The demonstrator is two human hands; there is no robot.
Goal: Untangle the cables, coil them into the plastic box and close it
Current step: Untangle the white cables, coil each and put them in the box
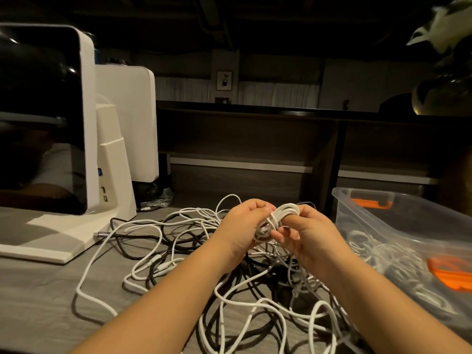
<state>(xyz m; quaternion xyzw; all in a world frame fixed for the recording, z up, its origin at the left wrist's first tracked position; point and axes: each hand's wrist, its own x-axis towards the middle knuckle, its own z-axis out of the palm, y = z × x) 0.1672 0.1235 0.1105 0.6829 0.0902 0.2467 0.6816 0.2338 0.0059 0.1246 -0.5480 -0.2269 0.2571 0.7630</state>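
Dim room, grey wood-grain tabletop (38,290) strewn with tangled white and black cables (166,251). Left hand (242,223) and right hand (311,238) gripping small white cable coil (277,218); seemingly more coils inside clear plastic box (398,221) at right.

No readable text, label, brand, number or sign anywhere in view. White monitor (46,118) at left: dark screen, no lettering seen. Small framed picture (224,80) on the far wall, right of the monitor: a dark figure only, too small for words. Plastic box (398,226), further right: unmarked.
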